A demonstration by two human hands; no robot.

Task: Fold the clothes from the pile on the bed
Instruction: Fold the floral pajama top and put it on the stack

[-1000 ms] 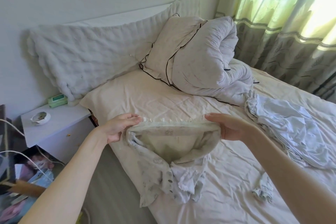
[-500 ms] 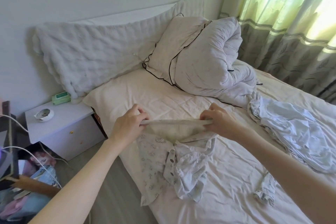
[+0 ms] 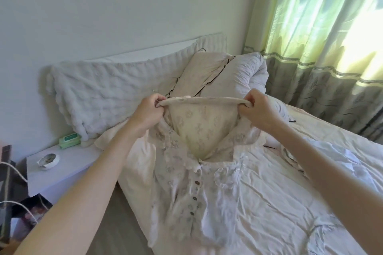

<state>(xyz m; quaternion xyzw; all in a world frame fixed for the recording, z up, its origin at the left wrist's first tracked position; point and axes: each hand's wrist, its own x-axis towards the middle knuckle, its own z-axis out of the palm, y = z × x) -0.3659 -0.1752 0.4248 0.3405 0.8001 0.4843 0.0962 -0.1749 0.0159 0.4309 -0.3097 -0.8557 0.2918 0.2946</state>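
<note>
Two hands, left hand (image 3: pixel 148 109) and right hand (image 3: pixel 258 109), each pinch one end of the cream printed button-front cotton garment's (image 3: pixel 194 172) top edge at frame centre, stretched level side-to-side, body hanging down onto the white bed sheet (image 3: pixel 279 203).

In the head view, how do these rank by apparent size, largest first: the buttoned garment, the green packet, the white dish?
1. buttoned garment
2. green packet and white dish: too alike to rank.
</note>
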